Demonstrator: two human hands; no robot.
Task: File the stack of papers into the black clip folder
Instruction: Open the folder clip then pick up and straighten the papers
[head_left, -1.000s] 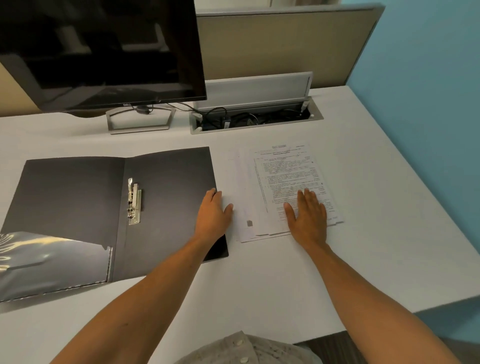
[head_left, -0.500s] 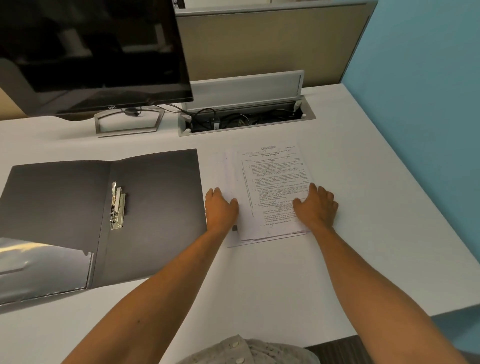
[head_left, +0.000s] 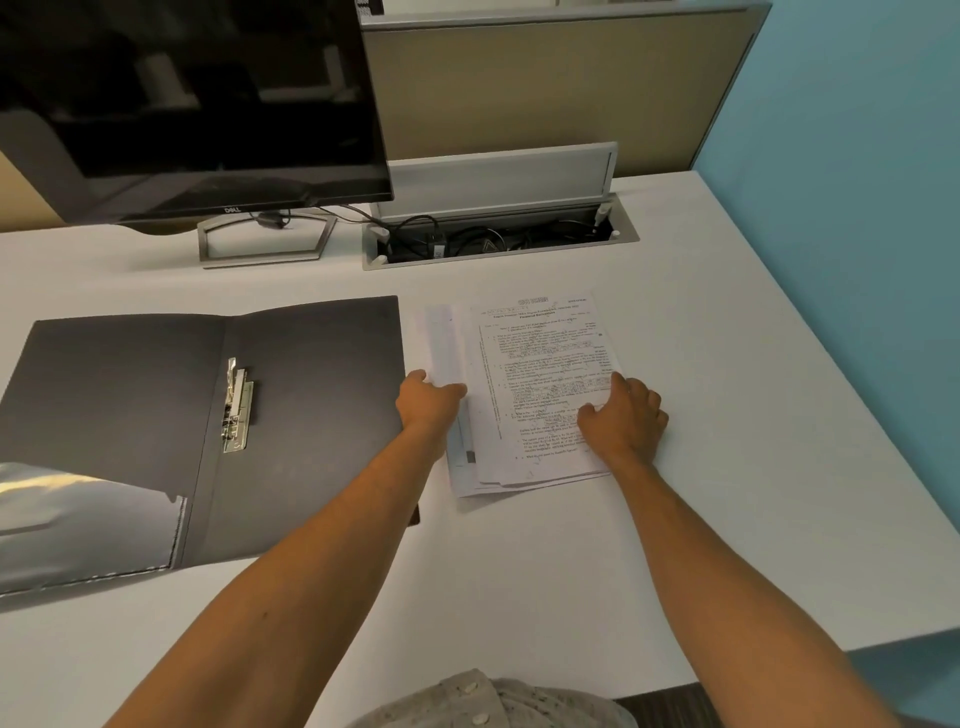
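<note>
A black clip folder (head_left: 317, 395) lies open on the white desk, its metal clip (head_left: 238, 408) beside the spine. Right of it sits a loose stack of printed papers (head_left: 540, 364), sheets fanned unevenly. My left hand (head_left: 428, 402) grips the stack's left edge, fingers curled under the sheets, which lift slightly there. My right hand (head_left: 626, 421) presses on the stack's right edge, fingers bent on the top page.
A dark monitor (head_left: 192, 104) on a metal stand (head_left: 265, 241) stands at the back left. An open cable tray (head_left: 498, 241) with cords lies behind the papers. A clear plastic pocket (head_left: 78, 525) sits at the folder's lower left. The desk's right edge meets a blue wall (head_left: 857, 208).
My left hand left the folder's right cover and took hold of the stack's left edge. My right hand slid from the middle of the top page to the stack's right edge.
</note>
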